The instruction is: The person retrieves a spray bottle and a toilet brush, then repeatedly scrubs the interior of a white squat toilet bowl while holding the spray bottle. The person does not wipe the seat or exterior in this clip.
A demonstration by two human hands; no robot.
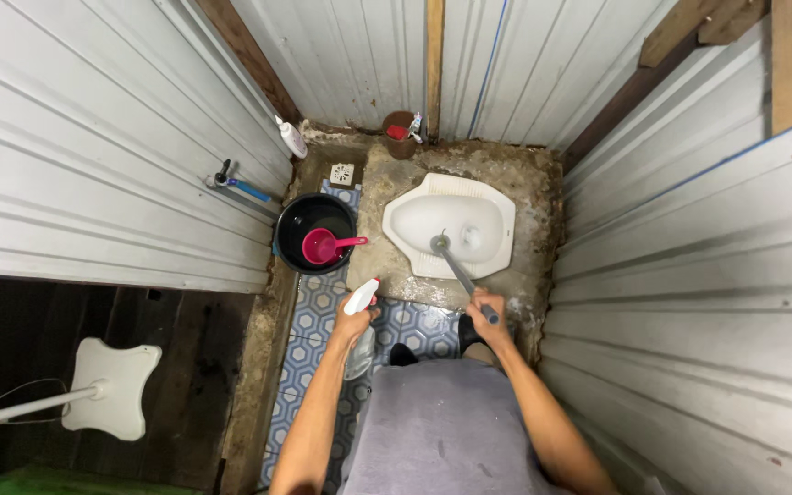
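Two hands: left hand [352, 323], one spray bottle [360, 325]; right hand [488, 316], one brush [452, 260].

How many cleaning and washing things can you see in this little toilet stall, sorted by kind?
Spray bottles: 1, in the left hand – spray bottle
Toilet brushes: 1, in the right hand – toilet brush
Buckets: 1 – black bucket
Dippers: 1 – pink dipper
Total: 4

Light: even, fairly bright, from above; source not in view. Corrugated walls [93, 165] lit pale, no hard shadows on them. Lower left beyond the wall is dark, detail lost. Wet sheen on the concrete [533, 229] by the white pan [451, 225]; mild glare on the pan's rim. Wide-angle lens: wall lines bow and fan outward toward the edges. Focus sharp at centre, slightly soft at the corners. No motion blur.
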